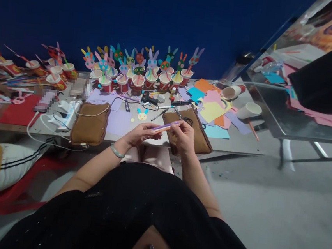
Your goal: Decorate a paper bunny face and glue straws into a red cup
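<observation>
From where I stand, both forearms reach forward over the lap to the near edge of the table (234,146), elbows bent and spread, wrists angled inward so the hands nearly meet; the left hand (141,134), a bangle (117,151) at its wrist, pinches one end of a thin purple, white and orange strip (165,128) between thumb and fingers; the right hand (184,137) sits a little higher, its thumb and forefinger closed narrowly on the other end, the rest of its fingers curled in; the strip slants slightly upward to the right, held between the hands in front of the body; the right hand is over a brown pad (202,138), scissors (183,117) just beyond it; past the left hand lies a rabbit face (142,115); farther back stand rabbit-topped cups (138,83).
</observation>
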A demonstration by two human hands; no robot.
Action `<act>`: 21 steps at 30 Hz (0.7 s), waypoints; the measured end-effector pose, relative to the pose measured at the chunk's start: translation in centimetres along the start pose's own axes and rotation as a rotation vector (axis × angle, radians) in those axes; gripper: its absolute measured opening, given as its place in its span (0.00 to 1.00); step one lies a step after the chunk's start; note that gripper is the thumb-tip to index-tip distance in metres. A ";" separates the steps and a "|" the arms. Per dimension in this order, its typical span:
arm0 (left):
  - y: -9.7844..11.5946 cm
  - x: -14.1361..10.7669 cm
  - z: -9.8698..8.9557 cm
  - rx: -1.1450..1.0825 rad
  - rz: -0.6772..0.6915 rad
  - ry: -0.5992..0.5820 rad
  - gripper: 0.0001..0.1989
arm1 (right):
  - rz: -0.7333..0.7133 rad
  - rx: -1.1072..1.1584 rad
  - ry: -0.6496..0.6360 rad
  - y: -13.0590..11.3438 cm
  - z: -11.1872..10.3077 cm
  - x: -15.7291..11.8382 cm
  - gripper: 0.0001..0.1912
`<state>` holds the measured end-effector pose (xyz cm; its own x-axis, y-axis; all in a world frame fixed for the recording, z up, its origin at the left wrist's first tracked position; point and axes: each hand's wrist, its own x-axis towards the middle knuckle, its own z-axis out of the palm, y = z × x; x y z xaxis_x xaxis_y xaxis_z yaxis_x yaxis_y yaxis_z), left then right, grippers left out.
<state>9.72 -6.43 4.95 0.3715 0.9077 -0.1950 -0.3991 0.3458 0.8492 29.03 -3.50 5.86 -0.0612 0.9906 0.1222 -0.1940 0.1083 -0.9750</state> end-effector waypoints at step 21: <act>2.0 -2.4 -5.2 0.089 -0.026 -0.074 0.25 | -0.157 -0.251 -0.299 1.5 7.7 3.5 0.21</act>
<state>3.71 -6.65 4.61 0.4432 0.8774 -0.1835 -0.3137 0.3436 0.8852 20.98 -0.48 6.24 -0.3385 0.8967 0.2851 0.0191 0.3095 -0.9507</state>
